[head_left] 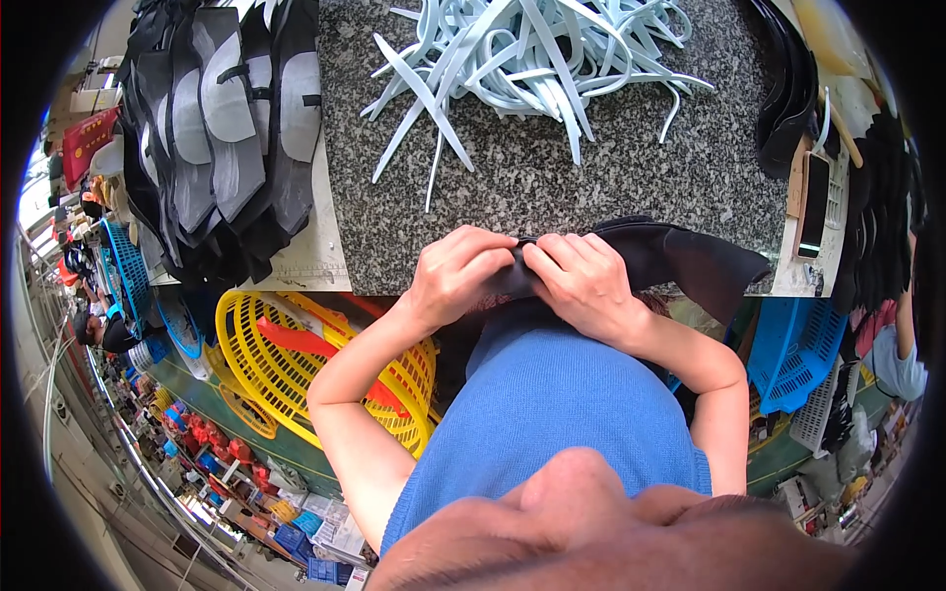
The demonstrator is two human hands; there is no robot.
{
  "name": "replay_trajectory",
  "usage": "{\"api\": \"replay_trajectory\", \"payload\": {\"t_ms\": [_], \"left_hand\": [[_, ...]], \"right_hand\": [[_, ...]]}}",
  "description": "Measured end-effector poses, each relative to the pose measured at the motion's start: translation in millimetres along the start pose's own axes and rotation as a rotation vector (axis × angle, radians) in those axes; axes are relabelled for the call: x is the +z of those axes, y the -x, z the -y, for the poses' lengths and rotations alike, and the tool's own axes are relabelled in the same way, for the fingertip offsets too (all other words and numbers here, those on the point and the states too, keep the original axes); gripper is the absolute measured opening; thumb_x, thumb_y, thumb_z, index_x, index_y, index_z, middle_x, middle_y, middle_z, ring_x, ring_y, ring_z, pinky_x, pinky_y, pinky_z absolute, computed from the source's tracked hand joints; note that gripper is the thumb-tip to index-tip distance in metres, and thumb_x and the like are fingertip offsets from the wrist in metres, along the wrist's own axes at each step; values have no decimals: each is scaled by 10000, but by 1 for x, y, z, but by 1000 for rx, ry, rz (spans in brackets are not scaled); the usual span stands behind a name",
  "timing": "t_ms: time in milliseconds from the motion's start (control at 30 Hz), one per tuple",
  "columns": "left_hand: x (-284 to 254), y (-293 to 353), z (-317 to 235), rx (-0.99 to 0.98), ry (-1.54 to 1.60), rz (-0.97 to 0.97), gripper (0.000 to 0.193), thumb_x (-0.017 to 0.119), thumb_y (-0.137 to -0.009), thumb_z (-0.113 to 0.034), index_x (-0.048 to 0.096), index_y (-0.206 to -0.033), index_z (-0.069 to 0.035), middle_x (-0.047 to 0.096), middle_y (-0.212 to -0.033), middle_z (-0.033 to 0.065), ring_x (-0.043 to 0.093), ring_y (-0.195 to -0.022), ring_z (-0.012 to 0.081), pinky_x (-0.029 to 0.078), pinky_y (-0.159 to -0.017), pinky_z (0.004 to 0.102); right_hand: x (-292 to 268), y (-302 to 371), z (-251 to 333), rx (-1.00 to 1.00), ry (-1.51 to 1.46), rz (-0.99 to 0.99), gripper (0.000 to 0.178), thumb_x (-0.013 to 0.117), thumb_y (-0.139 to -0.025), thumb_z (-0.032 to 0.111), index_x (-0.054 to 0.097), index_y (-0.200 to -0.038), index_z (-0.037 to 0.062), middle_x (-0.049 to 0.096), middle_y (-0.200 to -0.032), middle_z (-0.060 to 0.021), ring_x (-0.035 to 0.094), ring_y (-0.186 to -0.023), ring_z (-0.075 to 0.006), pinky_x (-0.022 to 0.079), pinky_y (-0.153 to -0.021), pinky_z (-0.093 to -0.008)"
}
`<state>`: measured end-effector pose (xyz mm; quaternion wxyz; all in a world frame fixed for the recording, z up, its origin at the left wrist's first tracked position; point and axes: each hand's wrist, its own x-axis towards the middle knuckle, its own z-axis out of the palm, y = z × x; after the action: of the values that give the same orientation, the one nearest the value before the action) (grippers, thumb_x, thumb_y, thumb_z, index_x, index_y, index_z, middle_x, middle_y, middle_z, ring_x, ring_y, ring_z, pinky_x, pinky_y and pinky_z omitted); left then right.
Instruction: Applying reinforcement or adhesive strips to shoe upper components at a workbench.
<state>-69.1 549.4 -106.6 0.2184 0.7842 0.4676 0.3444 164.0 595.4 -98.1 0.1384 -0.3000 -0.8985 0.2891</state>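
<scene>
At the near edge of the speckled stone tabletop (pixel 394 231), both hands pinch the upper edge of a long, curved black piece of soft material (pixel 690 258). My left hand (pixel 458 274) is closed on its left end, fingertips curled over the edge. Close beside it, my right hand (pixel 583 281) is also closed on the edge, with thumb and fingers pressed together. The rest of the piece trails to the right over the table edge. Whether anything small lies between the fingertips cannot be made out. Beyond the hands sits a tangled heap of pale blue strips (pixel 532 69).
Dark cut pieces with grey patches (pixel 222 118) are stacked on the left. On the right lie curved black pieces (pixel 788 108) and a dark phone-like object (pixel 814 207). A yellow basket (pixel 261 374) stands below left, a blue basket (pixel 793 350) below right.
</scene>
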Motion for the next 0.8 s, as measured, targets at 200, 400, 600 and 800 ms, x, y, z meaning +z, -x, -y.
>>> {"api": "replay_trajectory", "payload": {"t_ms": [200, 400, 600, 800], "left_hand": [[6, 5, 2, -342, 259, -79, 310, 830, -824, 56, 676, -1088, 6, 745, -975, 107, 769, -832, 186, 641, -721, 296], [0, -2, -3, -443, 299, -11, 303, 819, -845, 42, 680, -1112, 13, 747, -952, 112, 781, -858, 194, 646, -750, 303], [-3, -8, -7, -580, 381, 32, 270, 810, -861, 29, 692, -1104, 10, 739, -953, 108, 777, -855, 190, 640, -765, 307], [-4, -10, -1, -281, 159, 72, 264, 790, -800, 55, 734, -1046, -22, 696, -978, 104, 697, -889, 267, 590, -764, 377]], "right_hand": [[-9, 10, -9, 97, -183, -119, 244, 679, -827, -6, 694, -1068, 29, 724, -1023, -120, 699, -836, -325, 555, -751, -414], [-14, 15, -13, 103, -346, -145, 271, 664, -838, -1, 708, -1106, 7, 730, -1037, -149, 706, -870, -349, 575, -797, -420], [-20, 19, -19, 175, -544, -127, 299, 623, -846, -43, 736, -1122, -22, 748, -1070, -182, 749, -966, -351, 603, -860, -418], [-24, 13, -19, 96, -491, -6, 364, 748, -878, 101, 737, -1229, 9, 727, -1163, -174, 737, -1037, -335, 591, -923, -407]]}}
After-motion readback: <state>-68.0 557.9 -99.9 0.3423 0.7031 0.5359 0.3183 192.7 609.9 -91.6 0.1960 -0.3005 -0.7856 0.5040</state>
